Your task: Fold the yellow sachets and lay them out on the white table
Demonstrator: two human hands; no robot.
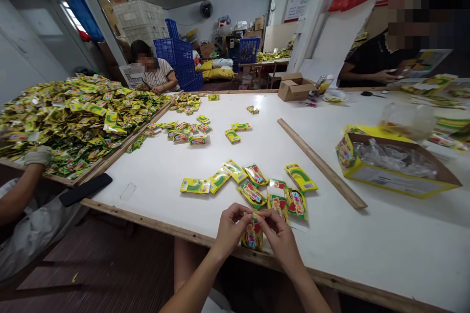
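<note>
Left hand (232,225) and right hand (278,234) both pinch one packet (251,238).
One yellow box (389,182) holds clear plastic (394,157).

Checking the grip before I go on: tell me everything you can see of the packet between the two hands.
A flat, glossy packet, apparently plastic film, yellow and green with red artwork and pale lettering. The left hand and right hand pinch its upper end; its printed face shows, lower end toward the near wooden edging. Contact with the table is unclear.
</note>
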